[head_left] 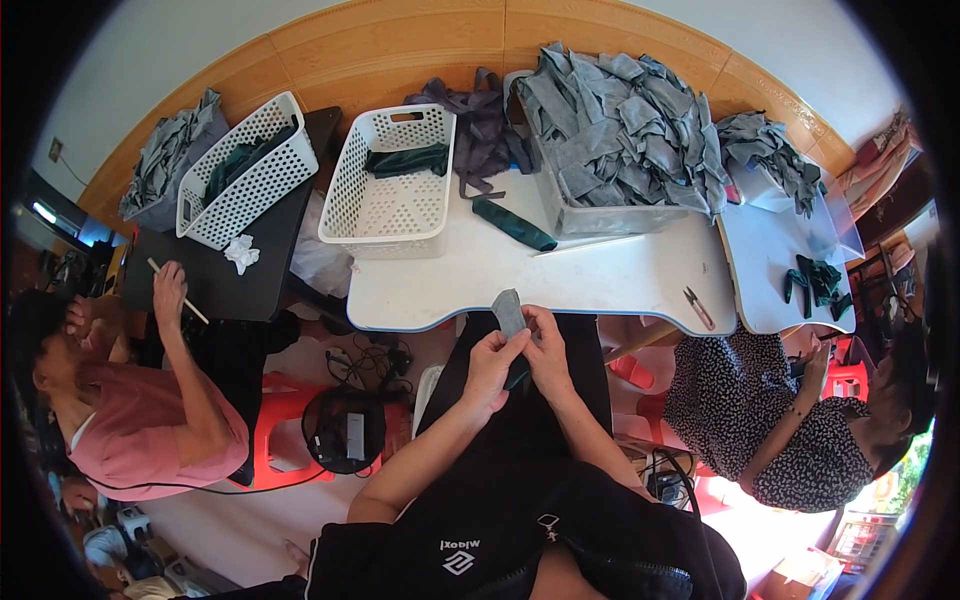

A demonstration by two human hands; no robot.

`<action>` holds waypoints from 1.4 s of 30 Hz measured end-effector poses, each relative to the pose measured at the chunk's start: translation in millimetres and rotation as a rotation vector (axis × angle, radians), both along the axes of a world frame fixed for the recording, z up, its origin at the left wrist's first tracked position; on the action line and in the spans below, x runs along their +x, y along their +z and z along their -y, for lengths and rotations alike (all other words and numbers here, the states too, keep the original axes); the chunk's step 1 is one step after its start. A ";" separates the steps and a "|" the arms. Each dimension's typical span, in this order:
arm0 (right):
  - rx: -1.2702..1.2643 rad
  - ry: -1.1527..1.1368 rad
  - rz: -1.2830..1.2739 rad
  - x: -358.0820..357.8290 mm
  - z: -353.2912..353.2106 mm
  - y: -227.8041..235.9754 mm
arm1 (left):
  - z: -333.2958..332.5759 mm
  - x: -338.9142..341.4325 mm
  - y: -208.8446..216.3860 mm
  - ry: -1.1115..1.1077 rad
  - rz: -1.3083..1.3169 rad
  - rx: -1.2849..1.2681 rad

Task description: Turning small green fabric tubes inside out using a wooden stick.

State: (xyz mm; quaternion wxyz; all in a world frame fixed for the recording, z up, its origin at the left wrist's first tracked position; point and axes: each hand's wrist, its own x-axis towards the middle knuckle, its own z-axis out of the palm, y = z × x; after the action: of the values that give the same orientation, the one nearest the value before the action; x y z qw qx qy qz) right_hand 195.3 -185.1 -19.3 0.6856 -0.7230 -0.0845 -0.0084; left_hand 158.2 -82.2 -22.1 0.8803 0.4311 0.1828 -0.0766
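Note:
In front of my lap, my left hand (490, 366) and my right hand (548, 352) meet and pinch a small grey fabric strip (509, 311) between them. The strip's upper end sticks up past my fingertips. A bit of dark green fabric (517, 376) shows below, between the hands; whether it joins the grey strip I cannot tell. On the white table (620, 275) ahead lie a rolled dark green fabric piece (514, 223) and a thin white stick (590, 245). A pair of thread snips (699, 308) rests near the table's right front edge.
A white basket (335, 215) with folded green fabric stands on the table's left. Behind sits a clear bin (625, 220) heaped with grey strips. One person (150, 420) sits at a black table to the left, another (810, 450) at the right. Cables (370, 360) lie on the floor.

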 end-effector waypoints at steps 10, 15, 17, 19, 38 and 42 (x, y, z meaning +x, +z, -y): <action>-0.218 0.017 0.182 -1.6 5.4 8.7 | -14.7 13.3 4.3 -0.109 -0.093 0.245; -0.156 -0.045 0.109 -10.2 10.9 1.1 | 7.7 -1.1 10.2 -0.115 0.001 0.167; -0.106 -0.070 0.053 -16.8 14.4 -0.8 | 9.0 -6.0 12.9 -0.186 0.033 0.219; -0.092 -0.136 0.042 -20.7 17.4 -1.4 | 8.0 -0.2 16.0 -0.237 -0.098 0.208; -0.232 -0.317 0.209 -16.9 36.1 -9.8 | 43.0 -10.0 20.0 -0.120 -0.030 0.269; -0.244 -0.322 0.203 -8.8 30.2 -12.3 | 45.1 -12.2 8.0 0.072 0.045 0.295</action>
State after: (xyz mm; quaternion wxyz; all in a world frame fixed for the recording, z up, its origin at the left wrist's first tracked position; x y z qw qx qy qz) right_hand 186.5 -215.3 -31.6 0.5707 -0.8003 -0.0367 -0.1803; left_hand 146.0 -127.2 -14.1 0.8136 0.5503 0.1874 -0.0077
